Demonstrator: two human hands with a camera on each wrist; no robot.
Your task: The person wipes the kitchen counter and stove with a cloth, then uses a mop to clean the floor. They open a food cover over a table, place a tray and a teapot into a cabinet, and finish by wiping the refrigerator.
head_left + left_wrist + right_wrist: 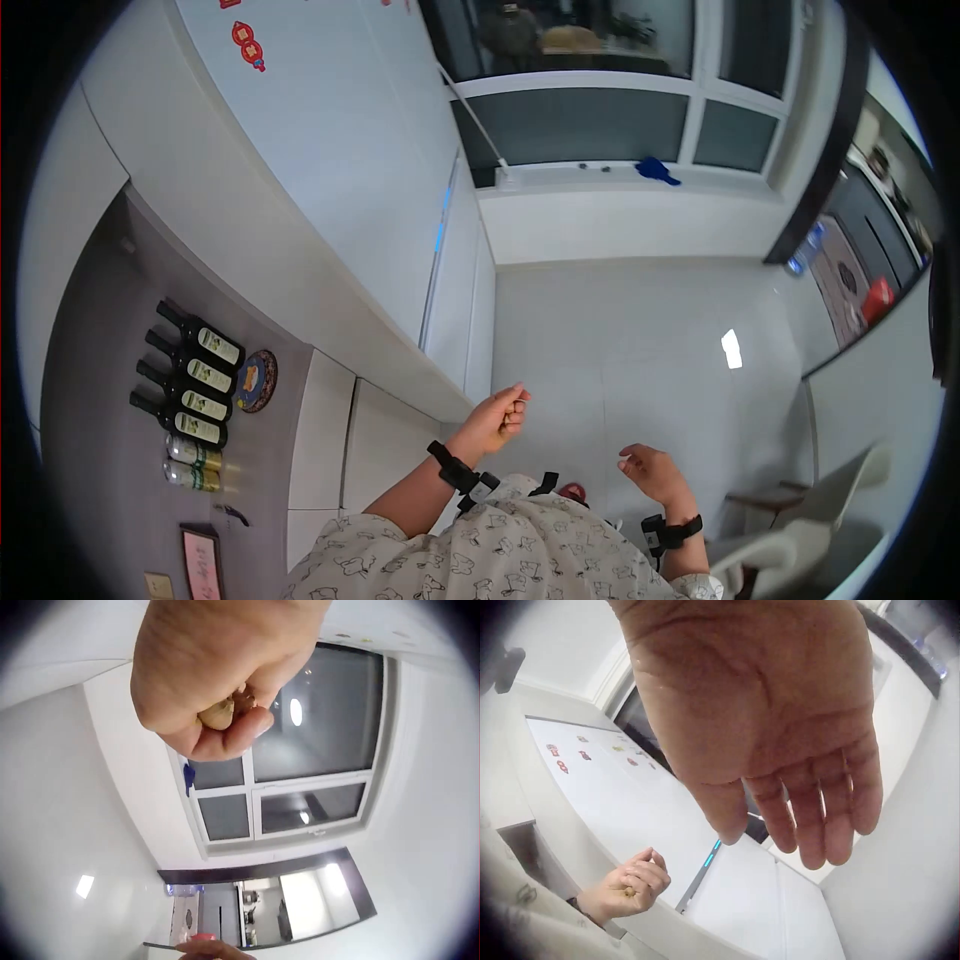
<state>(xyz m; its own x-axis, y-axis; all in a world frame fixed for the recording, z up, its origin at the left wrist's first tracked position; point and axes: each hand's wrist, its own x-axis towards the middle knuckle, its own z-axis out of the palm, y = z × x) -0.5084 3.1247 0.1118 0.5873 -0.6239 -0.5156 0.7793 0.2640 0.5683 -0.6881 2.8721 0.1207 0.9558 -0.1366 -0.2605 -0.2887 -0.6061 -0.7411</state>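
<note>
My left hand [493, 422] is out in front of my body near the cabinet side, its fingers curled. In the left wrist view those fingers hold a small yellowish-brown lump [217, 715], rounded like a garlic clove, with a reddish-brown bit beside it; much of both is hidden by the fingers. The lump shows again in the right wrist view, in the curl of the left hand [637, 881]. My right hand [655, 474] hangs over the floor on the right, palm bare and fingers loosely extended [806, 817], holding nothing.
On the left, a shelf [110, 520] bears several dark bottles [205, 375], two cans [195, 462] and a decorated plate [257, 381]. Beyond it stands a tall white fridge [350, 180]. A white chair [800, 540] is close at right; tiled floor [620, 350] stretches to the window wall.
</note>
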